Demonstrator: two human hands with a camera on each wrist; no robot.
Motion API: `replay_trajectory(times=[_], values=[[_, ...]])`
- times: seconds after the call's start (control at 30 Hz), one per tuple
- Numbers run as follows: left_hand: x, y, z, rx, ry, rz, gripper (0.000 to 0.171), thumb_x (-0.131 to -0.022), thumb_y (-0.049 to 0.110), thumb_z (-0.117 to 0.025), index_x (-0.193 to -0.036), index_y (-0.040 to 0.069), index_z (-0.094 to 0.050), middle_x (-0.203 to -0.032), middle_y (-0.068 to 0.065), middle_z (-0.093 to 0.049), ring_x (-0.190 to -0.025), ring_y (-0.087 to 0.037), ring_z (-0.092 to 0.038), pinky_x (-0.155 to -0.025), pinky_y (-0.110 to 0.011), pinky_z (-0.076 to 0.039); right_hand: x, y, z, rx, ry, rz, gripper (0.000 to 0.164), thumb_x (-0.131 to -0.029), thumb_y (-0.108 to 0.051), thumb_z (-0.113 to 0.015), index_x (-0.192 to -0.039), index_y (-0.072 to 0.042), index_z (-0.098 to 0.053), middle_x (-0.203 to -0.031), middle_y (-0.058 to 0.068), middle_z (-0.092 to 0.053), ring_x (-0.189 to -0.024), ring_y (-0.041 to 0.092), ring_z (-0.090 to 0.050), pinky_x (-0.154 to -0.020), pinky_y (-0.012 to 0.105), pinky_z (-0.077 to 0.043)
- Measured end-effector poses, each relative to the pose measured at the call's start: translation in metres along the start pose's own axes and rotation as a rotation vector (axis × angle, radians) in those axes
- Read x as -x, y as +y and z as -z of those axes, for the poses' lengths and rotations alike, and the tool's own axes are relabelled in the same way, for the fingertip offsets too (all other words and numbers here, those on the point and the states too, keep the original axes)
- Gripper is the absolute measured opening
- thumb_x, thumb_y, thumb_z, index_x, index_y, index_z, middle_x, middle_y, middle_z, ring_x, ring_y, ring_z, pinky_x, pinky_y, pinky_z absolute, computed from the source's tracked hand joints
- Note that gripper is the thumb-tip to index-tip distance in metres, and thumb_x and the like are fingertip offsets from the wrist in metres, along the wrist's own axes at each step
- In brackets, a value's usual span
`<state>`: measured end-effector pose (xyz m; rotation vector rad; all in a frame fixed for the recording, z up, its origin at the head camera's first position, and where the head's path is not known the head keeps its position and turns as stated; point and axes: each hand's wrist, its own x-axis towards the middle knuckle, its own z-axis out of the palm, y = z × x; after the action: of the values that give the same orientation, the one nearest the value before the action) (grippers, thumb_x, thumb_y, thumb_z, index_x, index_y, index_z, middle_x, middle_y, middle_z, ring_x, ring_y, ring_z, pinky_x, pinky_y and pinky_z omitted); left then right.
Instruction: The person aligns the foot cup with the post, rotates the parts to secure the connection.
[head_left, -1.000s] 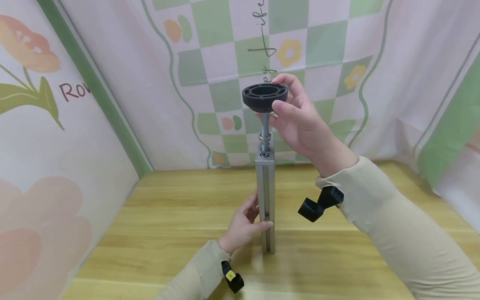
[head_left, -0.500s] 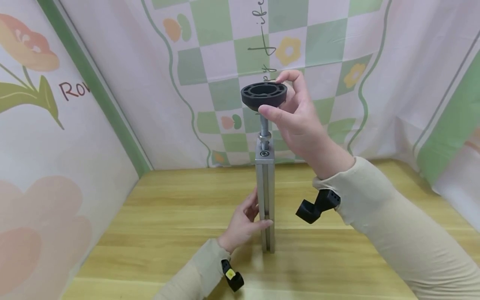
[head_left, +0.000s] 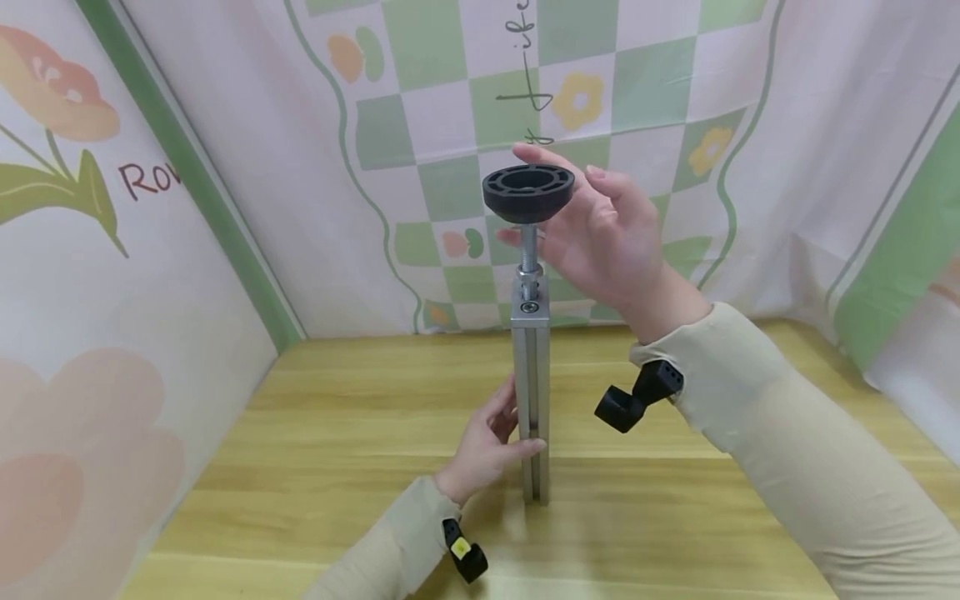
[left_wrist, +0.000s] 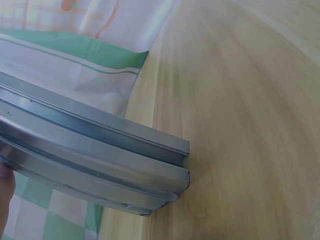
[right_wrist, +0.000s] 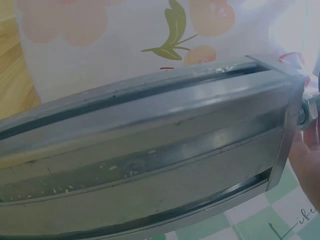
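Observation:
In the head view an aluminium profile (head_left: 530,375) stands upright on the table, its slots running lengthwise. An end plate with a screw caps its top, and a threaded rod (head_left: 528,243) with a hex nut (head_left: 529,274) rises from there. The rod carries a black round levelling foot (head_left: 528,204), ribbed face up. Low on the profile, my left hand (head_left: 480,462) grips it with the thumb across the near side. My right hand (head_left: 611,242) is spread beside and behind the foot, thumb lifted off it; the foot and rod partly cover the fingers. The right wrist view shows the profile (right_wrist: 140,150) up close.
The wooden table (head_left: 337,433) reaches back to a patterned curtain (head_left: 450,125) right behind the right hand. A second printed cloth (head_left: 142,292) closes off the left side. Black camera mounts, such as the right one (head_left: 637,397), stick out from both wrists.
My right hand held the foot's edge between thumb and fingers; now the thumb has come off to the right and the fingers have opened behind the foot. My left hand stays put.

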<state>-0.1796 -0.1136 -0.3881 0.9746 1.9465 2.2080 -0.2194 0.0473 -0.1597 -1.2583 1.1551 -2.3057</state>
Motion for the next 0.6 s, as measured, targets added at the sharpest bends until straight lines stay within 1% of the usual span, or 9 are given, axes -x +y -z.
replay_trajectory(times=[0.03, 0.17, 0.27, 0.33, 0.5, 0.6], values=[[0.0001, 0.0003, -0.0003, -0.001, 0.003, 0.003, 0.089, -0.081, -0.004, -0.067, -0.152, 0.01, -0.014, -0.157, -0.008, -0.02, -0.138, -0.016, -0.033, -0.109, -0.026, -0.034, -0.0001, -0.0002, -0.0003, -0.003, -0.003, -0.005, 0.043, -0.093, -0.034, -0.035, -0.13, -0.014, -0.048, -0.125, 0.007, -0.051, -0.113, 0.022, -0.049, -0.099, 0.038, -0.037], [0.0004, 0.0017, -0.0014, 0.003, 0.013, 0.016, 0.089, -0.081, -0.008, -0.066, -0.152, 0.009, -0.015, -0.158, -0.008, -0.02, -0.139, -0.017, -0.03, -0.11, -0.026, -0.032, -0.0013, 0.0003, -0.0005, -0.037, -0.03, -0.007, 0.041, -0.092, -0.028, -0.037, -0.128, -0.013, -0.051, -0.122, 0.009, -0.05, -0.11, 0.022, -0.05, -0.098, 0.038, -0.037], [0.0, 0.0019, -0.0019, 0.003, 0.013, 0.022, 0.09, -0.08, -0.01, -0.065, -0.152, 0.009, -0.015, -0.158, -0.007, -0.018, -0.14, -0.017, -0.029, -0.111, -0.026, -0.031, -0.0022, 0.0013, 0.0009, -0.054, -0.065, 0.009, 0.038, -0.092, -0.026, -0.04, -0.125, -0.012, -0.054, -0.119, 0.009, -0.052, -0.108, 0.022, -0.05, -0.096, 0.038, -0.038], [-0.0001, 0.0014, -0.0022, 0.003, 0.008, 0.015, 0.09, -0.08, -0.01, -0.065, -0.152, 0.01, -0.015, -0.158, -0.007, -0.018, -0.14, -0.017, -0.029, -0.111, -0.026, -0.031, -0.0023, 0.0016, 0.0021, -0.069, -0.082, 0.017, 0.037, -0.091, -0.025, -0.043, -0.124, -0.011, -0.055, -0.119, 0.009, -0.053, -0.108, 0.022, -0.05, -0.095, 0.038, -0.04], [0.0005, 0.0004, -0.0022, 0.004, -0.005, -0.007, 0.089, -0.081, -0.006, -0.066, -0.152, 0.011, -0.015, -0.158, -0.006, -0.018, -0.139, -0.012, -0.031, -0.111, -0.027, -0.031, -0.0018, 0.0013, 0.0029, -0.03, -0.059, 0.025, 0.035, -0.089, -0.025, -0.049, -0.12, -0.011, -0.056, -0.116, 0.007, -0.056, -0.107, 0.021, -0.051, -0.092, 0.037, -0.042], [0.0007, -0.0002, -0.0021, 0.004, -0.007, -0.015, 0.088, -0.082, -0.003, -0.067, -0.152, 0.011, -0.015, -0.158, -0.007, -0.018, -0.138, -0.01, -0.032, -0.111, -0.027, -0.032, -0.0013, 0.001, 0.0031, -0.001, -0.044, 0.022, 0.034, -0.088, -0.026, -0.051, -0.119, -0.013, -0.056, -0.116, 0.006, -0.056, -0.106, 0.019, -0.051, -0.092, 0.036, -0.042]])
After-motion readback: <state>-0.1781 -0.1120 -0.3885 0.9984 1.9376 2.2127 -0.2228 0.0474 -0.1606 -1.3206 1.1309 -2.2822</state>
